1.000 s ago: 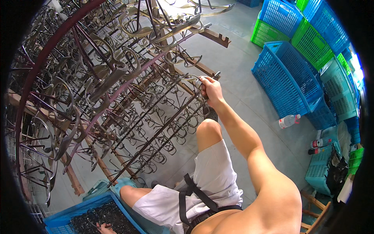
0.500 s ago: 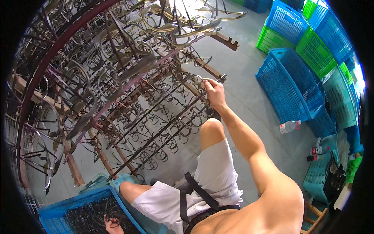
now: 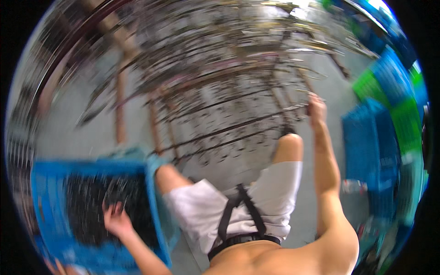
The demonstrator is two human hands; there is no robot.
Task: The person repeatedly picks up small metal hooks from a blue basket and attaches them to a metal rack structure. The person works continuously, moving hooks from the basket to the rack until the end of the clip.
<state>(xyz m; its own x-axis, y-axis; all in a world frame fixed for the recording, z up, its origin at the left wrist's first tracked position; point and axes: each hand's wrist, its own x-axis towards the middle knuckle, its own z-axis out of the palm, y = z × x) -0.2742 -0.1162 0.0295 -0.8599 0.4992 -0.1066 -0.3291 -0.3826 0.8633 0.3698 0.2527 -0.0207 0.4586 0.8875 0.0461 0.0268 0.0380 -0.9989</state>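
Observation:
Motion blur smears the whole view. My left hand is over a blue crate at the lower left, fingers curled about what looks like a dark looped piece. Beneath it lies a heap of dark, thin pieces, too smeared to tell singly. My right arm stretches far forward. At the right end of a rack rod, my right hand has its fingers closed. What they grip there is hidden by blur. Looped metal pieces hang in rows from the rods.
A tall rack of metal pieces spans the far side. Blue crates and green crates are stacked at the right, with a clear bottle beside them. My knees frame the grey floor.
The view has swung left, so rack, crates and both hands appear shifted. More of the blue crate and left forearm shows. My right hand stays at the rod's end.

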